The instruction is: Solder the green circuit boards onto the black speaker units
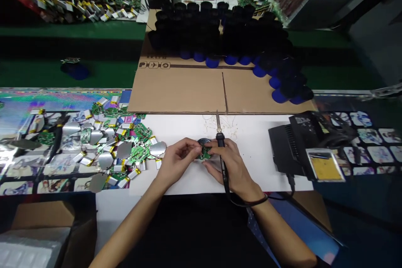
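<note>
Your dark clothing (201, 230) lies nearest, below both hands. Beyond it a black cord (248, 204) bends past the wrist of your right hand (234, 167); a snag there could tug the soldering iron (225, 173) askew. Your right hand holds that iron across its fingers, its own fingertips also reaching the small green board (205, 154). Shifting the board without minding the iron could swing the hot end, if it is heated, toward your knuckles.

Your left hand (180, 159) has its fingertips close together at the board's left edge; you can't tell from here whether they grip it. The board sits between your two hands, close against a dark round piece (204, 140) just beyond it, and a loose pinch could let it slip.

Left of your left hand, boards and silver battery packs (124, 150) crowd close on the tabletop; an outward elbow or wrist could knock or tangle them. Well right of your right hand stands the black box (284, 150).

Ahead of your hands, the iron's tip shows against the cardboard's (182, 88) near edge; if they touch, heat could scorch it. Farther off stand blue-and-black cups (281, 94).
</note>
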